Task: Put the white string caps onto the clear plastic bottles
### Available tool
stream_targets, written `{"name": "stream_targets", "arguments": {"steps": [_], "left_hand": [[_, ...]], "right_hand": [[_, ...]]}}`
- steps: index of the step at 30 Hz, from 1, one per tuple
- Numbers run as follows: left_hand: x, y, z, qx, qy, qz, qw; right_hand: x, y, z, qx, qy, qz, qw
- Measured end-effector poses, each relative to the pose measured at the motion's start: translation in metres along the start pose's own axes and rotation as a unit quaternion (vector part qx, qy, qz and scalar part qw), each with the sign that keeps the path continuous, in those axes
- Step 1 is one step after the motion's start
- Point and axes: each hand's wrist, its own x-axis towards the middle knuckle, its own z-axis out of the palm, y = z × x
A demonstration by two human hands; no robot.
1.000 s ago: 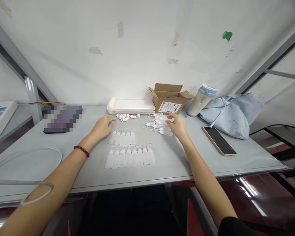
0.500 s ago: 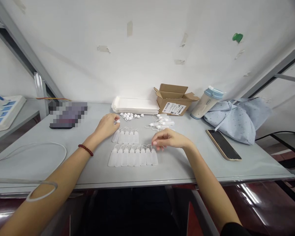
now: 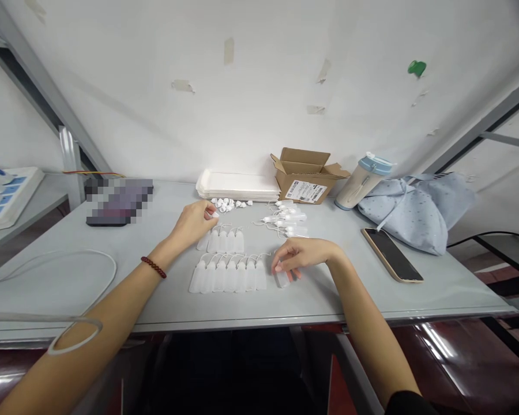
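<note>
Small translucent white squeeze bottles with thin strings lie in two rows, a longer front row [image 3: 229,276] and a shorter back row [image 3: 227,240]. My right hand [image 3: 300,255] is closed on one such bottle [image 3: 282,279], just right of the front row; its top is hidden by my fingers. Between the thumb and fingertips of my left hand [image 3: 194,222] is a small white cap [image 3: 215,215], above the left end of the back row. Close beyond that hand lies a pile of loose white caps [image 3: 225,205]. Several capped bottles [image 3: 285,218] lie behind my right hand.
At the wall stand a stack of white trays [image 3: 242,185], an open cardboard box [image 3: 307,187] and a tumbler [image 3: 363,181]. A blue cloth bag [image 3: 409,213] and a phone [image 3: 391,255] are on the right. A white cable [image 3: 108,271] loops over the left side.
My right hand has drawn the rightmost bottle away from the front row, slightly right and toward me. My left hand has shifted a little to the right with the cap.
</note>
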Motion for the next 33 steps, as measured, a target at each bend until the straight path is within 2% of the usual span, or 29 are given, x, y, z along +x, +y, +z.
{"name": "stream_targets", "arguments": {"steps": [3, 6, 9, 12, 18, 23, 33], "left_hand": [[-0.003, 0.007, 0.0, -0.109, -0.022, -0.025, 0.993], [-0.009, 0.02, -0.001, -0.217, -0.06, -0.016, 0.974], [-0.017, 0.036, -0.004, -0.258, -0.107, 0.004, 0.96], [-0.024, 0.047, -0.004, -0.265, -0.146, 0.024, 0.953], [-0.032, 0.056, 0.001, -0.259, -0.195, 0.044, 0.945], [-0.033, 0.059, 0.005, -0.303, -0.196, 0.036, 0.932], [-0.034, 0.061, 0.004, -0.285, -0.205, 0.025, 0.936]], "right_hand": [[-0.001, -0.003, 0.0, 0.008, 0.068, -0.055, 0.996], [0.002, -0.006, 0.001, 0.047, 0.147, -0.11, 0.982], [0.009, -0.007, 0.005, 0.057, 0.221, -0.158, 0.961], [0.016, -0.007, 0.009, 0.068, 0.264, -0.178, 0.946], [0.026, -0.007, 0.018, 0.073, 0.272, -0.208, 0.937], [0.032, -0.009, 0.025, 0.064, 0.265, -0.221, 0.936], [0.036, -0.01, 0.027, 0.098, 0.307, -0.196, 0.926]]}}
